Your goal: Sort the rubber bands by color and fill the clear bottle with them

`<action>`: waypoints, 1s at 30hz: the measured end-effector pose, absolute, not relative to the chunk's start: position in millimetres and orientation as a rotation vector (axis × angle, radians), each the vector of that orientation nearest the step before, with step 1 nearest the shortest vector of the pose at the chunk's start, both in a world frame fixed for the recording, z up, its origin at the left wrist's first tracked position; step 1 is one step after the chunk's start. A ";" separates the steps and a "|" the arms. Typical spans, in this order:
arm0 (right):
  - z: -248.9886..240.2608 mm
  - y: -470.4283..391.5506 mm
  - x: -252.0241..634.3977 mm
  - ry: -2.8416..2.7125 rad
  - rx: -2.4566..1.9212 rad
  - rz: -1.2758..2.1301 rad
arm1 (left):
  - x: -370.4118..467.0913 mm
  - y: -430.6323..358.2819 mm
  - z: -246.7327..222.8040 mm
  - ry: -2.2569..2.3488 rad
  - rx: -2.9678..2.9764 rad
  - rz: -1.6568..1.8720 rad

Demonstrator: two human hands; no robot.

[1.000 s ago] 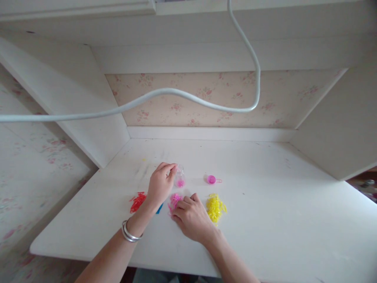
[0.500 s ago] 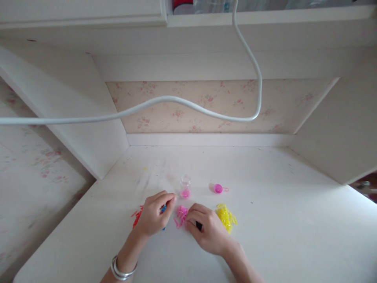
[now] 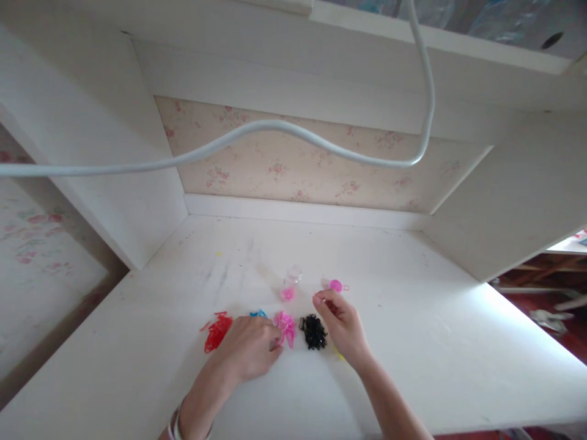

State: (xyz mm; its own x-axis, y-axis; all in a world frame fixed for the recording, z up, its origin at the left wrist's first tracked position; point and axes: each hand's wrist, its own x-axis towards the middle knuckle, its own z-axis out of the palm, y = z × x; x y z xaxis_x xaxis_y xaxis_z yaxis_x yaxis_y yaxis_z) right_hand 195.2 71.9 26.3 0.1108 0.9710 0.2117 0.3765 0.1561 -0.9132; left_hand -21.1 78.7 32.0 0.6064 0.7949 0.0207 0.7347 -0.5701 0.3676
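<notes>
My left hand [image 3: 250, 347] is at the near left side of a pile of small pink rubber bands [image 3: 287, 329]. Its fingers are curled together, and what they pinch is hidden. My right hand [image 3: 340, 321] hovers beyond the black rubber bands [image 3: 313, 333], thumb and forefinger pinched on what looks like a tiny pink rubber band. A small clear jar [image 3: 294, 275] stands just behind the pink pile with pink bands at its bottom. Close to my right fingertips lies a round pink lid [image 3: 335, 285] with a loop.
Red rubber bands [image 3: 217, 332] lie left of my left hand, and blue ones [image 3: 258, 314] show behind it. My right wrist mostly covers the yellow bands [image 3: 340, 355]. A white cable [image 3: 284, 126] hangs across the view above the white desk [image 3: 413, 342].
My left hand has moved from near the jar down to the pink pile. My right hand has lifted from that pile to beside the lid, uncovering the black bands. The view has tilted.
</notes>
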 end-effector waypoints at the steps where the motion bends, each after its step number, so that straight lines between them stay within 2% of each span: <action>1: 34.1 72.9 196.2 -1.447 -1.372 0.743 | -21.1 78.7 30.8 1.229 2.525 0.246; 6: 71.8 86.6 195.0 -1.430 -1.393 0.827 | -20.9 78.9 23.5 1.179 2.529 0.250; 9: 82.5 99.4 190.3 -1.529 -1.392 0.752 | -21.6 80.0 19.0 1.183 2.499 0.251; 17: 82.5 120.5 179.8 -1.788 -1.452 0.503 | -23.8 80.6 20.9 1.138 2.519 0.323; 30: 84.8 125.0 175.2 -1.898 -1.449 0.400 | -22.8 80.2 18.2 1.111 2.576 0.250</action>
